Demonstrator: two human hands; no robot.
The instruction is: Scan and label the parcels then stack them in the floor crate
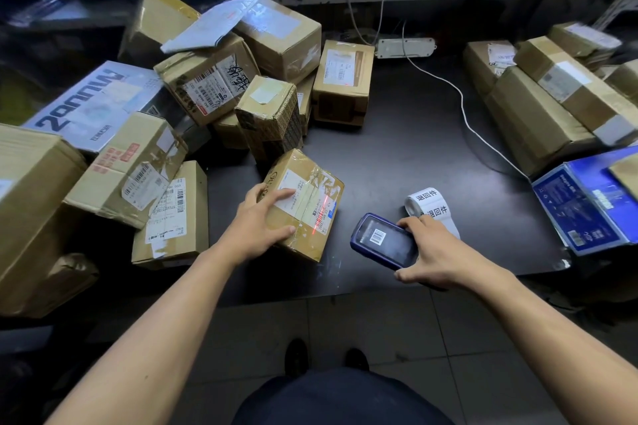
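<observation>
A small taped cardboard parcel (307,203) lies on the dark table (414,134) in front of me. My left hand (262,221) grips its near left side, fingers spread over the white shipping label. A red scan line falls across the barcode at the parcel's right edge. My right hand (431,255) holds a dark blue handheld scanner (383,240), whose screen shows a barcode. Just behind the scanner sits a white label roll (429,205) with printed black characters.
Several cardboard parcels (207,86) are heaped at the left and back of the table. More boxes (545,107) and a blue carton (593,203) sit at the right. A white cable (462,103) crosses the table. Shelving stands behind; tiled floor lies below.
</observation>
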